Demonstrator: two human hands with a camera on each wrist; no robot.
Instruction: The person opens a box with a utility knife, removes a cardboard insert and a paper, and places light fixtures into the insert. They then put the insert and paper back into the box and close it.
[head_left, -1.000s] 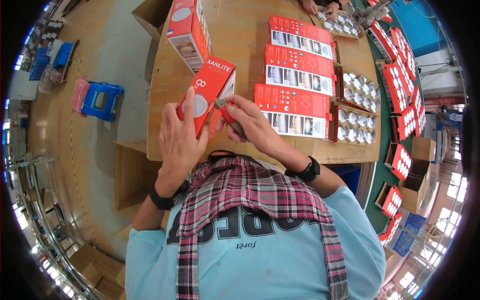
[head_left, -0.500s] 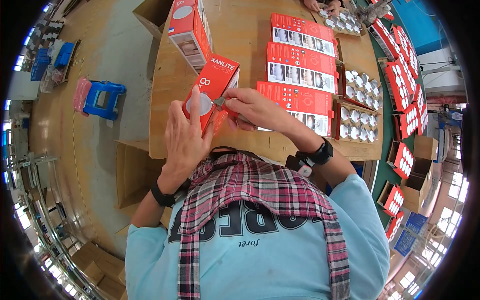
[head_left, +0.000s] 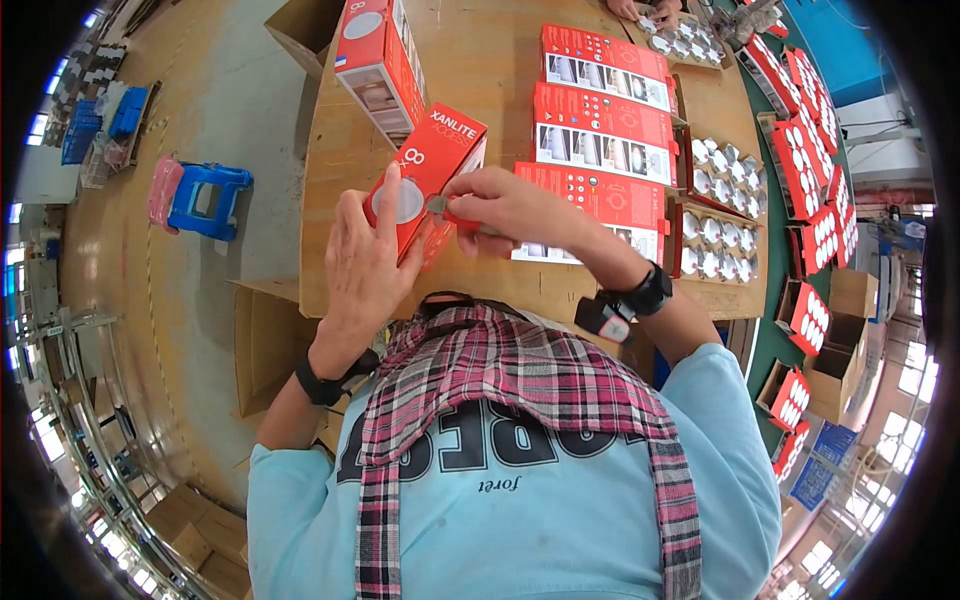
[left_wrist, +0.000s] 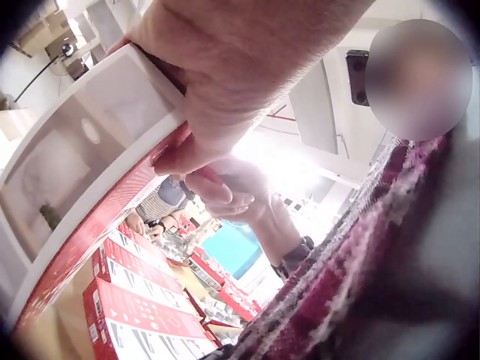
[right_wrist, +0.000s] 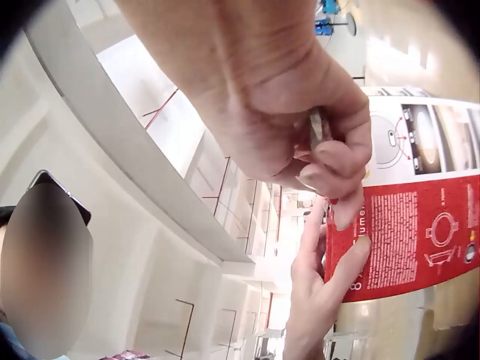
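Note:
A red XANLITE carton (head_left: 452, 135) stands tilted over the near edge of the table. My left hand (head_left: 362, 262) grips its lower end, index finger laid along the printed face and thumb on the side. In the right wrist view, the left thumb presses the carton's red side (right_wrist: 405, 240). My right hand (head_left: 520, 212) curls round a small tool (head_left: 437, 205) with a grey metal tip, which meets the carton's side edge. The tool's other end shows above the curled fingers in the right wrist view; its exact kind I cannot tell.
Another red carton (head_left: 378, 75) stands behind on the wooden table (head_left: 480, 60). Three printed cartons (head_left: 600, 125) lie to the right, beside trays of round lamps (head_left: 722, 178). Another person's hands (head_left: 660, 12) work at the far end. A blue stool (head_left: 210, 200) is on the floor.
My right hand has turned over more palm-down, its wrist swinging outward, and the tool's tip stays at the carton's edge. The carton has shifted slightly up and right in my left hand.

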